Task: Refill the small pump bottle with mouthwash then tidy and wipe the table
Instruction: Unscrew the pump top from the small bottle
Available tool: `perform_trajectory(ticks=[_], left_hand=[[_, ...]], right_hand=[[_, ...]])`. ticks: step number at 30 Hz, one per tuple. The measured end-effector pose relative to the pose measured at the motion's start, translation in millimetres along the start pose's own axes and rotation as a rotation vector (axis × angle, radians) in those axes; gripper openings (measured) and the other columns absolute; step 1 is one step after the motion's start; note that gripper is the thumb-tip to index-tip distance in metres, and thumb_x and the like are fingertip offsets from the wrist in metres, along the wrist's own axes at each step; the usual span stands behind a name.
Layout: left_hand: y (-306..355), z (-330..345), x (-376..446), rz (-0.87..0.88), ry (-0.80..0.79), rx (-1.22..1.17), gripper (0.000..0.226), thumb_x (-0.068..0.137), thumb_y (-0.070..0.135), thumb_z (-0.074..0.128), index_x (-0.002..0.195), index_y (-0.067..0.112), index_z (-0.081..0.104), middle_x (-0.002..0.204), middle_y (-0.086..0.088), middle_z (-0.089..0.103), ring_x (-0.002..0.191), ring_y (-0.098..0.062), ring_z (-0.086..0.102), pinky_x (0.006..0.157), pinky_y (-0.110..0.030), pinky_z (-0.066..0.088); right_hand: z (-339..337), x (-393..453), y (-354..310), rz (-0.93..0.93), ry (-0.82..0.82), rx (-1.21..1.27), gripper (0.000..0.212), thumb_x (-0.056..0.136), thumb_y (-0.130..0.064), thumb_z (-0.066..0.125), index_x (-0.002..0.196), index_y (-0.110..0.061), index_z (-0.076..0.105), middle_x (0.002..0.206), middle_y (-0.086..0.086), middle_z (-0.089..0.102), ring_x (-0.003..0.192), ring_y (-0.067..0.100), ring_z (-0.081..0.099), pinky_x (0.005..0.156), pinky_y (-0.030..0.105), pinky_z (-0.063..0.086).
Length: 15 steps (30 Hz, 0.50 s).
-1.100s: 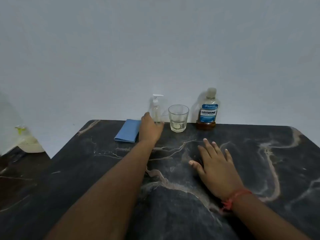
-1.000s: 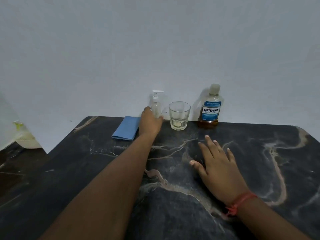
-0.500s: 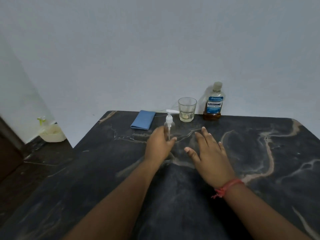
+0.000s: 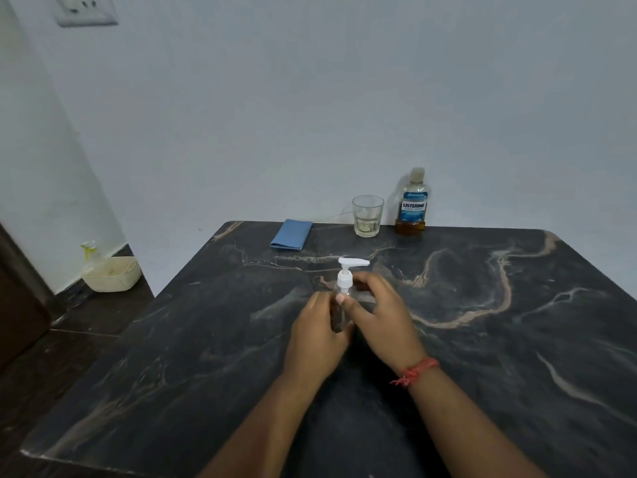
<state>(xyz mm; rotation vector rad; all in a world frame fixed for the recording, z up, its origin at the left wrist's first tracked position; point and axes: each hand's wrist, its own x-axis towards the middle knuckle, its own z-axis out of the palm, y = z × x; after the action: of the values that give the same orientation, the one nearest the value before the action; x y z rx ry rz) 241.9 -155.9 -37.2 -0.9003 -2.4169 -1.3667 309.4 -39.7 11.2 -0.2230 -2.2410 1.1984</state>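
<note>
My left hand (image 4: 315, 334) grips the light, slippery clear pump bottle (image 4: 341, 313) upright mid-table (image 4: 517, 339), while my right hand (image 4: 381, 320) closes around its neck, best for twisting.

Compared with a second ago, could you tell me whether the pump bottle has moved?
Yes. The pump bottle has come toward the person, away from the glass it stood beside at the back edge.

A plain pale bluish-white wall (image 4: 310, 98) rose behind the dark marble-patterned table (image 4: 517, 322), lit dimly and evenly. A white switch plate (image 4: 86, 10) sat high at the upper left. Dark tiled floor (image 4: 69, 339) lay to the left, bearing a cream woven basket (image 4: 112, 274) against the wall.
</note>
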Motion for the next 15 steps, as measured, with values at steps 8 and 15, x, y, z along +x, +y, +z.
perform_trajectory(ticks=[8,15], left_hand=[[-2.3,2.2,2.5,0.026,0.001,-0.013,0.027,0.072,0.056,0.063,0.09,0.042,0.048,0.084,0.018,0.057,0.079,0.001,0.058,0.059,-0.012,0.041],[-3.6,1.6,2.1,0.002,-0.01,0.035,0.031,0.07,0.062,0.062,0.087,0.04,0.049,0.08,0.018,0.059,0.077,0.001,0.058,0.057,-0.015,0.039]], right_hand=[[6.1,16.9,-0.6,-0.144,0.125,0.116,0.012,0.083,-0.025,0.075,0.088,-0.025,0.065,0.088,-0.014,0.057,0.088,0.002,0.058,0.076,0.01,0.043],[7.2,20.4,5.4,-0.172,0.07,0.179,0.005,0.086,-0.019,0.072,0.086,-0.021,0.067,0.088,-0.012,0.059,0.086,0.005,0.059,0.076,0.015,0.045]])
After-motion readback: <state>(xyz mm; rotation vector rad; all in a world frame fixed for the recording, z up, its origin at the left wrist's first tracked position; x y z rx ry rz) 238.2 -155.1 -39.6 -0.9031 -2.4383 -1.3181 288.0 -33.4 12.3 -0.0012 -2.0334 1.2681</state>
